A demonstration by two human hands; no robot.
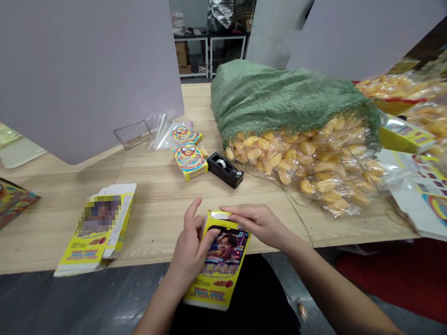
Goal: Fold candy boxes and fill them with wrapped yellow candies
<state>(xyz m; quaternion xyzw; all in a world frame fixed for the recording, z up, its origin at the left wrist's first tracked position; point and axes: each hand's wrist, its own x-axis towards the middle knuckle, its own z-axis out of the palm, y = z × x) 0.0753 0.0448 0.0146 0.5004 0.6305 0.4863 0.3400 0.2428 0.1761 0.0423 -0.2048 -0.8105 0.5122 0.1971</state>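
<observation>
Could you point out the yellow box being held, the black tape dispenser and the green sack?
Yellow box [218, 267]: head view, on its printed front.
Black tape dispenser [228, 175]: head view, on its body.
Green sack [285, 97]: head view, on its fabric.

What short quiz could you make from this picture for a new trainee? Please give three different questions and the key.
1. What do the left hand and right hand both touch?
2. True or false: in the picture, the black tape dispenser is to the right of the small yellow packs.
3. Which colour is the sack: (a) red, (b) green, (c) blue?
Key: 1. a yellow box; 2. true; 3. b.
</observation>
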